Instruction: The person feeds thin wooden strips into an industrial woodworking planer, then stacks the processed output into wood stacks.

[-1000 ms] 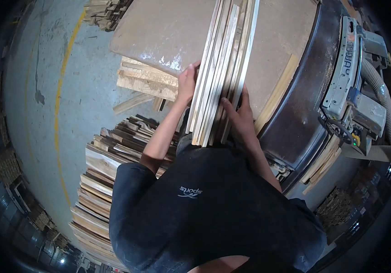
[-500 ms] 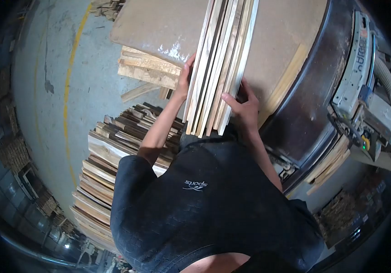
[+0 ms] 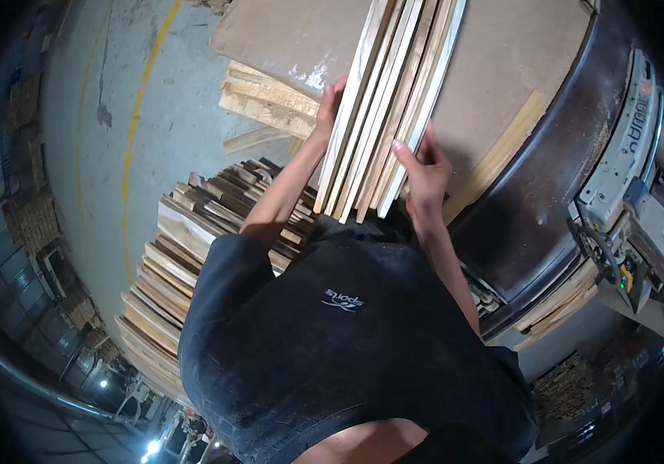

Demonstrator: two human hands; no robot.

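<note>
A bundle of several long, thin wooden boards (image 3: 390, 100) stretches away from my body above a brown tabletop (image 3: 494, 46), its near ends close to my shirt. My left hand (image 3: 330, 114) presses against the bundle's left side, with part of the fingers hidden behind the wood. On the opposite side my right hand (image 3: 427, 176) grips the bundle, its thumb lying over the top edges and its other fingers by the outer board. The boards stand on edge, side by side, with narrow dark gaps between some of them.
Stacked wooden boards (image 3: 169, 271) fill the space at my left. Short light wood pieces (image 3: 266, 100) jut out by the table's left edge. A single wood strip (image 3: 502, 147) lies along the right side, near a dark machine surface (image 3: 533, 224) and a grey machine unit (image 3: 618, 147).
My view has turned a little, shifting the surroundings rightward. The bundle slants more to the right, and its dark gaps look narrower. Both hands are still on its sides.
</note>
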